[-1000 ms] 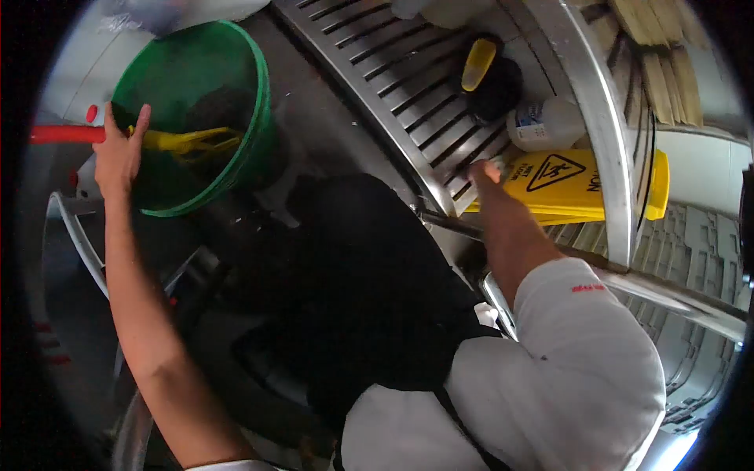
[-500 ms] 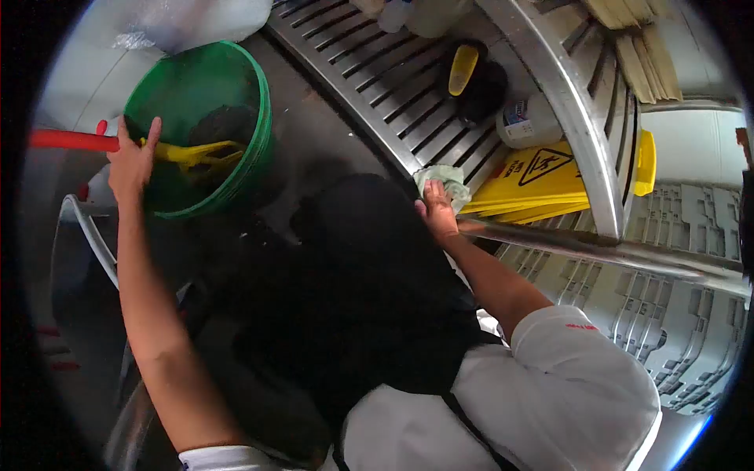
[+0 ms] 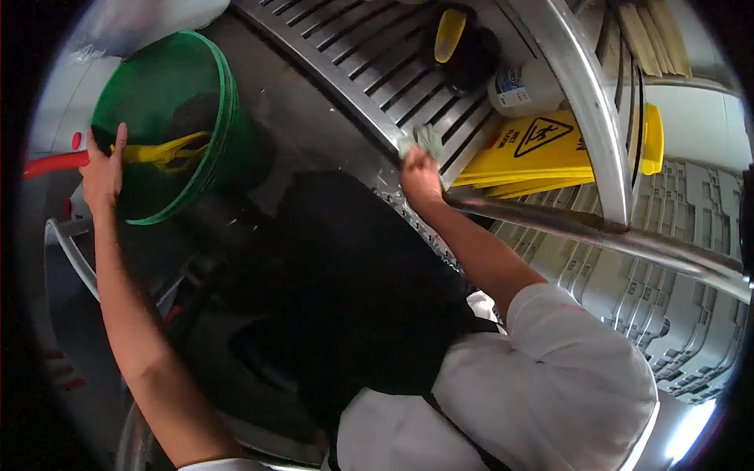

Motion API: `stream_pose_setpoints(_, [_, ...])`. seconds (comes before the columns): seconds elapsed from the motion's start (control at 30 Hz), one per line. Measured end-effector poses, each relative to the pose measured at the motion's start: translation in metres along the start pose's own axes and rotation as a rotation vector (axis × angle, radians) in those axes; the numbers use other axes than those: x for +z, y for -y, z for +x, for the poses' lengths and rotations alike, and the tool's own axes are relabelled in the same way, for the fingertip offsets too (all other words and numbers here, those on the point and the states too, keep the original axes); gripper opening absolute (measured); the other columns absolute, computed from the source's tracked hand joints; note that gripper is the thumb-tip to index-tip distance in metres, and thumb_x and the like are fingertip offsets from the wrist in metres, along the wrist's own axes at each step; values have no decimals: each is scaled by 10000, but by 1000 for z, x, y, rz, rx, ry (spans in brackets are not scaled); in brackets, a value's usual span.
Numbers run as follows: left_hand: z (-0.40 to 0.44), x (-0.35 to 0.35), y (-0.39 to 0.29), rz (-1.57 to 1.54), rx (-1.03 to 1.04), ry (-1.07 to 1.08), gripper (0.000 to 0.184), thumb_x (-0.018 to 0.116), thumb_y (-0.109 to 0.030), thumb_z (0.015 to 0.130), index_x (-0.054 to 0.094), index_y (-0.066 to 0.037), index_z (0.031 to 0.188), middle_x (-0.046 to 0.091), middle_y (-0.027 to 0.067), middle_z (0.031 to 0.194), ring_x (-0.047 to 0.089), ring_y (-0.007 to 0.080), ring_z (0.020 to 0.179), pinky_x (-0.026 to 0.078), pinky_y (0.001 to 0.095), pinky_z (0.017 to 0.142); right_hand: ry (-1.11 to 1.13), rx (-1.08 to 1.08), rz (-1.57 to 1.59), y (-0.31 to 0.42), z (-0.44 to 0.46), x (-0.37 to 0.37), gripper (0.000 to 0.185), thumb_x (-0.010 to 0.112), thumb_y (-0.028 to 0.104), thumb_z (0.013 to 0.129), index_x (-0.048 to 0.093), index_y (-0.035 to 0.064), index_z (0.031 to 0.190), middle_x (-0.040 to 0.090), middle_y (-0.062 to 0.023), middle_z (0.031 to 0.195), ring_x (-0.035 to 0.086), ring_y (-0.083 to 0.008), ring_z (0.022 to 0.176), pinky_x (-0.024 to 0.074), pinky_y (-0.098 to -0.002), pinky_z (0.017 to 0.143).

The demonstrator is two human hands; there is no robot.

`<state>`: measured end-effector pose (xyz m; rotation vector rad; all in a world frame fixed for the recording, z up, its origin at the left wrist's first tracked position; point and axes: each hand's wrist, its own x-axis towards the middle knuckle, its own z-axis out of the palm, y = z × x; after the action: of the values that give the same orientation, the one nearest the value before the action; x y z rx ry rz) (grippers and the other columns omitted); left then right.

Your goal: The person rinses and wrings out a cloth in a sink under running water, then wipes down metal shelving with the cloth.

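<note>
Pale green crumpled cloth (image 3: 426,139): located at the front corner of a slatted silver metal shelf (image 3: 345,89), on its surface beside the edge bar. Right hand (image 3: 422,170): closed on the cloth, fingers bent over it, arm reaching in from the lower right. Part of the cloth shows beyond the fingers.

Left hand (image 3: 103,174): at the near rim of a round green plastic bucket (image 3: 161,74), thumb and one finger visibly parted. Cannot tell whether it grips anything. A red bar (image 3: 56,163) extends to one side of this hand; a yellow forked piece (image 3: 169,152) lies on the other, within the bucket's opening.

On the shelf, near the cloth: yellow wet-floor sign (image 3: 534,145) with black print, lying folded. Behind it, a translucent plastic bottle (image 3: 528,88) with a blue-and-white label. Next to the bottle, a black object with a yellow oblong part (image 3: 450,35); type unclear. Stacked grey plastic crates (image 3: 628,275) stand beyond the round metal rail (image 3: 550,218).
</note>
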<state>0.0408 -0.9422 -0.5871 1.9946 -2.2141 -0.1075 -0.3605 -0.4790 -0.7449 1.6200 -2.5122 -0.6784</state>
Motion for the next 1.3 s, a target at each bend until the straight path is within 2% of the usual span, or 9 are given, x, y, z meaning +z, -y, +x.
stream_pose_setpoints(0.07, [-8, -12, -10, 22, -26, 36, 1067, 459, -866, 728, 213, -224, 1544, 487, 325, 1343, 502, 446, 1248, 386, 501, 1043, 408, -35, -16, -20, -24, -22, 490, 480, 146, 909, 480, -99, 1334, 553, -229, 1305, 512, -313, 1232, 322, -594, 1031])
stream_pose_setpoints(0.27, [-3, -6, -4, -2, -23, 26, 1068, 456, -885, 707, 222, -260, 1541, 487, 325, 1342, 501, 457, 1244, 390, 508, 1037, 338, 93, -44, -20, -35, 10, 347, 490, 160, 914, 643, -12, 1173, 701, -153, 1037, 687, -284, 955, 373, -663, 942])
stream_pose_setpoints(0.4, [1, 5, 1, -25, -29, -25, 1063, 455, -891, 698, 225, -284, 1539, 475, 322, 1358, 489, 461, 1256, 381, 513, 1043, 367, 163, 361, -33, -25, -23, 236, 487, 147, 915, 685, 45, 994, 696, -226, 928, 703, -346, 858, 506, -533, 871])
stream_pose_setpoints(0.5, [-7, -12, -10, -28, -52, 50, 1075, 456, -893, 693, 226, -271, 1539, 446, 318, 1390, 467, 454, 1282, 368, 514, 1056, 5, 301, 513, -38, 16, -69, 227, 490, 144, 896, 556, 10, 1067, 673, -219, 853, 682, -399, 798, 546, -510, 739])
stream_pose_setpoints(0.67, [-3, -1, -3, -32, 19, -25, 1113, 457, -898, 685, 235, -221, 1540, 409, 301, 1436, 416, 427, 1336, 345, 504, 1081, 265, 339, 336, -73, 70, -146, 279, 479, 188, 913, 703, 108, 1059, 689, -159, 1119, 667, -331, 1043, 467, -504, 921])
stream_pose_setpoints(0.93, [-13, -18, -18, 19, -63, 85, 1104, 481, -880, 694, 247, -206, 1536, 434, 261, 1437, 389, 406, 1361, 328, 471, 1101, 666, 314, 248, -62, 10, -49, 374, 447, 226, 949, 637, 96, 1244, 602, -115, 1318, 570, -313, 1227, 343, -599, 1051])
stream_pose_setpoints(1.03, [-7, -8, -11, 13, -42, 35, 1099, 485, -875, 698, 250, -205, 1535, 447, 264, 1425, 398, 405, 1356, 331, 470, 1099, 476, 492, 518, -74, 39, -45, 311, 487, 197, 919, 659, 84, 1151, 621, -211, 1225, 586, -345, 1176, 407, -559, 1002])
stream_pose_setpoints(1.2, [2, 4, 1, -49, 15, -5, 1085, 481, -880, 692, 258, -231, 1533, 453, 300, 1402, 435, 421, 1324, 345, 485, 1086, -210, 366, 214, -68, 50, -154, 222, 509, 139, 878, 672, 93, 1022, 659, -211, 1018, 613, -334, 1056, 455, -463, 906])
stream_pose_setpoints(1.3, [-8, -10, -11, -18, -35, 41, 1080, 473, -885, 690, 261, -242, 1532, 452, 303, 1402, 436, 426, 1321, 345, 491, 1084, 316, 313, 142, -71, 41, -132, 286, 509, 161, 905, 672, 127, 1137, 620, -167, 1233, 549, -322, 1199, 414, -492, 972])
